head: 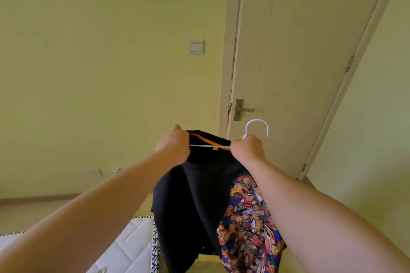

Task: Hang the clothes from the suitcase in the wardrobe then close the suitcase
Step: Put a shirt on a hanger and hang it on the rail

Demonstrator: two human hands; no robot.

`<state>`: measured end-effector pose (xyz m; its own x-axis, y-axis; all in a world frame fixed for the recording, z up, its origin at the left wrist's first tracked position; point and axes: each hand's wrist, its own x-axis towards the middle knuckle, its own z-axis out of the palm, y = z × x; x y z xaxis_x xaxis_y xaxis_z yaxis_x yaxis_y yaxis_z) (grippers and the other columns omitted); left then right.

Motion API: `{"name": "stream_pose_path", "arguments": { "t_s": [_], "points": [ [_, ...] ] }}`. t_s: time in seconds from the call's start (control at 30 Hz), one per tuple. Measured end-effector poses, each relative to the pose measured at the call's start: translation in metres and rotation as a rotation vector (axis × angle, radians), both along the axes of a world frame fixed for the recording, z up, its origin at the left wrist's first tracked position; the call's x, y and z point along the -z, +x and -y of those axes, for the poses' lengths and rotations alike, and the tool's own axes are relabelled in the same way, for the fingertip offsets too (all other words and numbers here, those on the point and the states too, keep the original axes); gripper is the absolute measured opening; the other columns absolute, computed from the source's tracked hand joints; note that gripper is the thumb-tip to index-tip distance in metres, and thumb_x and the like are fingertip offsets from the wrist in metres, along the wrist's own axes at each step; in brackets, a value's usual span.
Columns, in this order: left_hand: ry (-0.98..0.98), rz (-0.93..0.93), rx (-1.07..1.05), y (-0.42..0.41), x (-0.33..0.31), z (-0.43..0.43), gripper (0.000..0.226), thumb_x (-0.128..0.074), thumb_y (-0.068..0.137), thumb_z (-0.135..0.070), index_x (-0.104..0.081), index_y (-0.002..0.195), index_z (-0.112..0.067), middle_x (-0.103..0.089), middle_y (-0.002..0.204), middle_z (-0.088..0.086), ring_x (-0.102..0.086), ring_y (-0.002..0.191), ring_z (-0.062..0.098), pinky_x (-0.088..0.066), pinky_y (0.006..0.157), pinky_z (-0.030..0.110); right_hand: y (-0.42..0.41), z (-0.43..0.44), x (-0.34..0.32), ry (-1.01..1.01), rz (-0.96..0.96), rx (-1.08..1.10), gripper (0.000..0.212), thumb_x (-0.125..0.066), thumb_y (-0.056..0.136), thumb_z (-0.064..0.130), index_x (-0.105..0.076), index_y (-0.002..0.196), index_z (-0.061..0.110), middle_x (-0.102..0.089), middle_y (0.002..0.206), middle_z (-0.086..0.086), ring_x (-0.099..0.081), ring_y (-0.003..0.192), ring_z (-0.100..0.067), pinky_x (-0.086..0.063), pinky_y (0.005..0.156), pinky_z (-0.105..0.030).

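Observation:
A black garment (188,206) with an orange-trimmed collar hangs in front of me, its bear-print lining (246,221) showing on the right. My left hand (174,147) grips the collar at its left end. My right hand (247,149) grips the collar's right end together with a white hanger (257,127), whose hook sticks up above my fist. A thin pale loop is stretched taut between both fists. The rest of the hanger is hidden by the hand and cloth. No suitcase or wardrobe is in view.
A closed cream door (299,62) with a metal lever handle (243,110) stands straight ahead. A light switch (196,47) is on the yellow wall to its left. A white quilted mattress corner (133,246) lies at the lower left.

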<state>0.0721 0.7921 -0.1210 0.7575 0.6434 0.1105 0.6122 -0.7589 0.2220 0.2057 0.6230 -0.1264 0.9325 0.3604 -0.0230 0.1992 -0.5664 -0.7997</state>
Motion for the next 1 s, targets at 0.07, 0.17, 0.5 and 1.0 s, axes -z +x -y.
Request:
{"name": "stream_pose_path", "arguments": {
  "t_s": [0.07, 0.17, 0.5, 1.0],
  "points": [
    [0.085, -0.039, 0.036, 0.003, 0.007, 0.017, 0.011, -0.051, 0.094, -0.01, -0.06, 0.101, -0.013, -0.041, 0.104, 0.005, -0.054, 0.08, 0.022, -0.057, 0.068, 0.036, -0.002, -0.009, -0.004, 0.013, 0.01, -0.021, 0.008, -0.048, 0.097, 0.022, -0.054, 0.097, 0.017, -0.054, 0.082, 0.003, -0.051, 0.064, -0.012, -0.033, 0.05, -0.023],
    [0.183, -0.099, 0.056, 0.009, 0.01, 0.019, 0.024, -0.047, 0.104, -0.035, -0.061, 0.102, -0.015, -0.042, 0.104, 0.005, -0.053, 0.085, 0.021, -0.053, 0.068, 0.033, -0.004, -0.013, -0.006, -0.017, 0.096, -0.086, 0.016, -0.047, 0.1, 0.026, -0.052, 0.089, 0.016, -0.049, 0.07, 0.005, -0.045, 0.055, -0.009, -0.03, 0.047, -0.022],
    [0.15, 0.023, -0.075, 0.002, -0.023, -0.021, 0.025, -0.048, 0.105, -0.026, -0.06, 0.095, -0.006, -0.044, 0.087, 0.002, -0.058, 0.073, 0.025, -0.051, 0.061, 0.04, 0.027, 0.031, -0.006, -0.636, 0.593, -0.22, 0.039, -0.05, 0.093, 0.056, -0.064, 0.101, 0.02, -0.067, 0.107, -0.005, -0.063, 0.1, -0.031, -0.046, 0.083, -0.037],
    [0.164, -0.044, 0.189, 0.013, -0.02, 0.0, 0.026, -0.05, 0.091, 0.0, -0.065, 0.105, -0.016, -0.054, 0.103, 0.003, -0.058, 0.082, 0.022, -0.058, 0.074, 0.039, -0.002, 0.004, 0.002, -0.378, 0.549, -0.285, 0.017, -0.046, 0.103, 0.018, -0.062, 0.107, 0.014, -0.064, 0.099, -0.008, -0.062, 0.086, -0.032, -0.041, 0.068, -0.033]
  ]
}}
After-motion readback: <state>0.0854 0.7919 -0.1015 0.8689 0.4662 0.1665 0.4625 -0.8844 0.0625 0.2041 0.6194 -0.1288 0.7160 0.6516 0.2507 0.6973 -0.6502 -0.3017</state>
